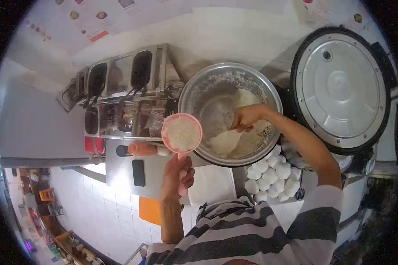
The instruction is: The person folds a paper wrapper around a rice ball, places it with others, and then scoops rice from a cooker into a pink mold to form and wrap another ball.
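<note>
My left hand [179, 173] is wrapped round the handle of a pink scoop [200, 132], whose round cup is full of white rice [181, 134]. The scoop is level, beside the left rim of a large metal pot [199, 79]. Inside the pot, my right hand [247, 118] grips a pale flat paddle [226, 142], its blade down against the rice at the pot's lower side. More rice grains cling to the inner wall of the pot.
A round metal lid [339, 88] stands open at the right. White rounded pieces [273, 176] are piled below the pot. At the left are metal containers [119, 75], a black phone [138, 172] and an orange-pink bottle [142, 149]. White sheets [213, 184] lie before me.
</note>
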Demonstrator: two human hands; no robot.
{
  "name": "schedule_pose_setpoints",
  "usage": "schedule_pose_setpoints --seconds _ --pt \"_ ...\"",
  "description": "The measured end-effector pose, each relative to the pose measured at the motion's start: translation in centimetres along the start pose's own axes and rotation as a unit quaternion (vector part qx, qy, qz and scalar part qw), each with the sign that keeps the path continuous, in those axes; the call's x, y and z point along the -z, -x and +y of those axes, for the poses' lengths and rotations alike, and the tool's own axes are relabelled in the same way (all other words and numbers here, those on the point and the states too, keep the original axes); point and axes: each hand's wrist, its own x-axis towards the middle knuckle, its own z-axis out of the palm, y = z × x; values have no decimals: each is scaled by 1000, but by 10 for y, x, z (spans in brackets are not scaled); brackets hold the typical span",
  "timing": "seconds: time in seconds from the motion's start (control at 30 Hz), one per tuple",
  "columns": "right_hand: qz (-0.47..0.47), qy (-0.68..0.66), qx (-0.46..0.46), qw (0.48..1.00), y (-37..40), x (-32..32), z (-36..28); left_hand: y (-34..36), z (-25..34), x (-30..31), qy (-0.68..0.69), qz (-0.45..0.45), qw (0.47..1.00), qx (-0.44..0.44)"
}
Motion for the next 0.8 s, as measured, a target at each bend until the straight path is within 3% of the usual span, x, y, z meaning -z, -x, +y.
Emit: schedule_pose_setpoints --seconds 0.07,0.13,0.17,0.23,0.3,0.37,0.43,0.47,0.53,0.67,0.73,0.77,0.8 --pt "58 -32 65 996 45 9 -29 -2 -8 4 -16 12 1000 -18" --pt "181 -12 75 980 79 10 -54 -7 -13 9 -19 8 1000 -4" --pt "179 1 83 980 91 2 -72 -8 -16 10 -16 9 1000 -19" --pt "417 53 155 894 116 -24 -94 -14 -25 5 29 26 999 -5" --pt "495 195 199 823 113 -63 -110 -21 -35 5 19 -18 1000 -12" --pt "545 316 149 762 86 -123 -116 -34 -52 5 -12 -55 998 -5" --pt "539 354 13 764 56 -175 -126 -26 -52 -20 -65 -25 997 -24" --pt "542 360 14 759 58 -175 -119 -23 -51 -31 -115 13 992 -43" --pt "581 267 142 756 69 -172 -105 -27 -53 -28 -80 -2 996 -28" --pt "584 255 156 755 117 -134 -108 -19 -52 -26 9 -56 998 14" --pt "612 225 26 758 117 -129 -101 -21 -59 -21 13 -59 998 15" --pt "608 228 29 760 96 -126 -74 -20 -64 -17 8 -63 998 26" --pt "546 245 18 801 59 -120 -33 -18 -68 -17 11 -59 998 24"
